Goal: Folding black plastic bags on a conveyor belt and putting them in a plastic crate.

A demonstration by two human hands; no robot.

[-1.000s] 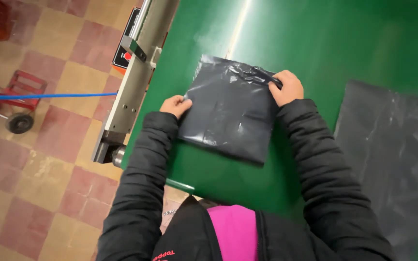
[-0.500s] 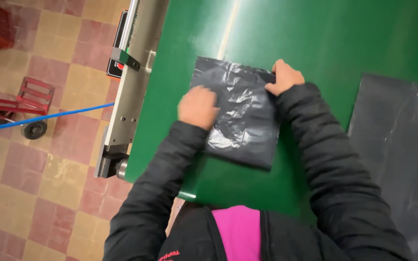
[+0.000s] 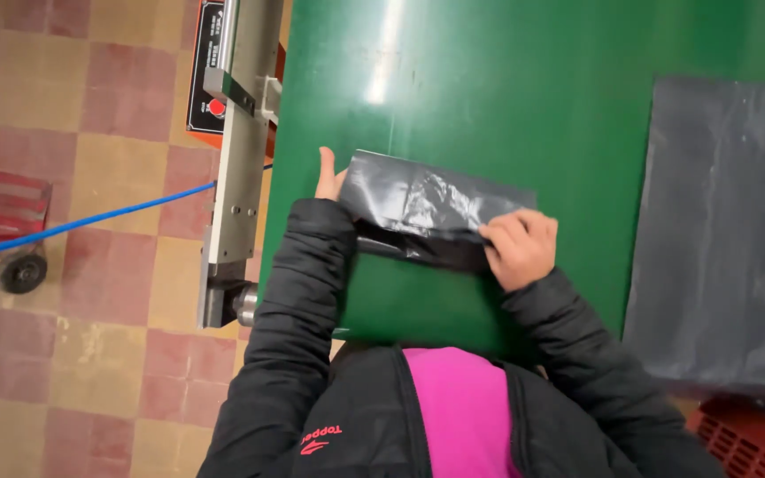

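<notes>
Black plastic bag (image 3: 427, 212) on green table (image 3: 506, 97) looks folded down to a narrow strip, R hand (image 3: 520, 248) pinching its near edge, L hand (image 3: 328, 177) open-flat at its end; w/ maybe one more fold left

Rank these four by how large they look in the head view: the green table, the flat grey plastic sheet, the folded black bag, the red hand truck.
1. green table
2. flat grey plastic sheet, cut off by the frame
3. folded black bag
4. red hand truck, partly out of frame and farther from the camera, so its rank is unsure
</notes>
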